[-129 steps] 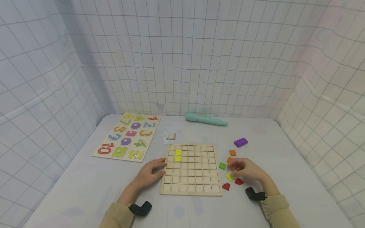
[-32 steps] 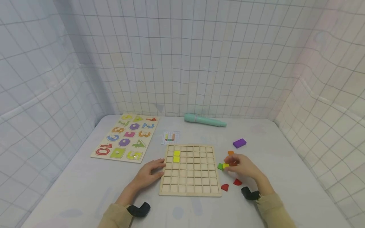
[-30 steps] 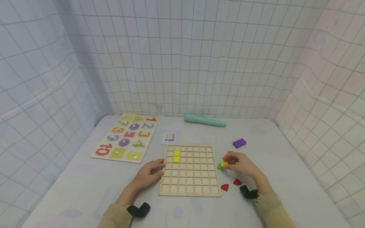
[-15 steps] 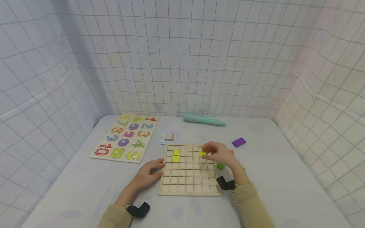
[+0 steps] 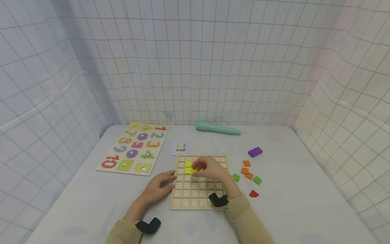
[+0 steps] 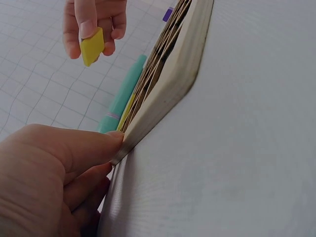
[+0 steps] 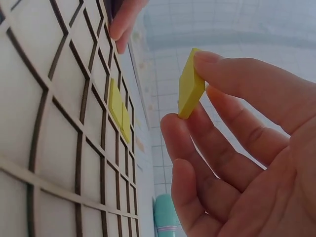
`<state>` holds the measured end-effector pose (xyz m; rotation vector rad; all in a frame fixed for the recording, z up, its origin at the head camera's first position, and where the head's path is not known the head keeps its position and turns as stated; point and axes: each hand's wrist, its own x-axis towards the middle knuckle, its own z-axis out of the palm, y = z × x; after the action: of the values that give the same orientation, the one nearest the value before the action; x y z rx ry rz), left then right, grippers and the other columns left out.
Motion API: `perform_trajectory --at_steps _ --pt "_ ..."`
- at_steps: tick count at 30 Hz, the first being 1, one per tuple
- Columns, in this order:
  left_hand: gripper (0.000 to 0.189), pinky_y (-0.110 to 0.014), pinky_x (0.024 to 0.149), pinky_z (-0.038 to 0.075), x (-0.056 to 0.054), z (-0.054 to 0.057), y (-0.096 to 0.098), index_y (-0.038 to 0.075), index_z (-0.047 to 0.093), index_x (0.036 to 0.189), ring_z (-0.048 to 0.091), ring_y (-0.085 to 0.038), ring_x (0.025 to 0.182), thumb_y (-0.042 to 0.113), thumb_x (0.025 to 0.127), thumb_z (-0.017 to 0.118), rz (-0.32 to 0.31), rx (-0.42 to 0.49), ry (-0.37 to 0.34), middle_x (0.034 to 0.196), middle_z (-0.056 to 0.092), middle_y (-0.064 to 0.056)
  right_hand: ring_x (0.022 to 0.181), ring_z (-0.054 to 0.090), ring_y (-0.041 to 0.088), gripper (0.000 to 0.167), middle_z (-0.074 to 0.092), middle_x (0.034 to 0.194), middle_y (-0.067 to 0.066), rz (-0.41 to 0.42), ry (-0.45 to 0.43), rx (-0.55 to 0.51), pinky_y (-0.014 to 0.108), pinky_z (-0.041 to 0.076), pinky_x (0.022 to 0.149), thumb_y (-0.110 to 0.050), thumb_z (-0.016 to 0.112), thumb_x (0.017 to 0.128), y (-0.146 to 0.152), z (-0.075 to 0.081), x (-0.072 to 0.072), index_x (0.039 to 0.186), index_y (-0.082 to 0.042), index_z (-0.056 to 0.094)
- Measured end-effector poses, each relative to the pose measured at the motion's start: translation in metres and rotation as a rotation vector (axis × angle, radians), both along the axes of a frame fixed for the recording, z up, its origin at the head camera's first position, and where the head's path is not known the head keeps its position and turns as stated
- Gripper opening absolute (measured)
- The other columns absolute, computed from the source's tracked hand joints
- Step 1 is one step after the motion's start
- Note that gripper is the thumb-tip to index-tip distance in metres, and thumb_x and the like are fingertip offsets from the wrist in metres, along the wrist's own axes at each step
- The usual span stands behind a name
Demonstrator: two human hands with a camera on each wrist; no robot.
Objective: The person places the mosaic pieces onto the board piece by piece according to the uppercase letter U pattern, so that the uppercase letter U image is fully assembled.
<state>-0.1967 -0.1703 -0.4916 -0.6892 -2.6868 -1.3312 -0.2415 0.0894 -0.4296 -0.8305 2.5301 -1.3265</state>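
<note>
Spanning one yellow tile (image 7: 191, 85), the right grip (image 5: 211, 168) pinches it aloft.

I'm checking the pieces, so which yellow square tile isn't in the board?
The yellow square tile pinched by the right hand: it is held clear of the wooden grid board, while the other two yellow tiles lie in it, next to each other.

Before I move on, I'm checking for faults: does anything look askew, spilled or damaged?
Nothing stands out. Two yellow tiles sit squarely in the board, and the right hand pinches a third tile above it. The orange tiles and green tiles lie at varied angles, but simply look loose. Part of the board is hidden.
</note>
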Motion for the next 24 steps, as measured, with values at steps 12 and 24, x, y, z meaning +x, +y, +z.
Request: perform_trajectory --at_steps 12,24 --pt "0.036 -0.053 0.109 0.028 -0.001 -0.001 -0.001 0.004 0.064 0.119 0.042 -0.034 0.128 0.018 0.086 0.068 -0.007 0.003 0.011 0.135 0.051 -0.012 0.081 0.057 0.008 0.022 0.064 0.091 -0.008 -0.002 -0.047 0.067 0.023 0.05 0.073 -0.022 0.077 0.078 -0.024 -0.023 -0.002 0.096 -0.014 0.067" --pt "0.036 -0.052 0.11 0.026 0.0 0.002 0.001 0.003 0.064 0.119 0.042 -0.034 0.128 0.017 0.086 0.067 -0.005 -0.007 0.009 0.136 0.051 -0.013 0.078 0.056 0.008 0.021 0.063 0.088 -0.008 -0.057 -0.044 0.13 0.025 0.049 0.07 -0.024 0.078 0.077 -0.029 -0.026 0.004 0.095 -0.017 0.068"
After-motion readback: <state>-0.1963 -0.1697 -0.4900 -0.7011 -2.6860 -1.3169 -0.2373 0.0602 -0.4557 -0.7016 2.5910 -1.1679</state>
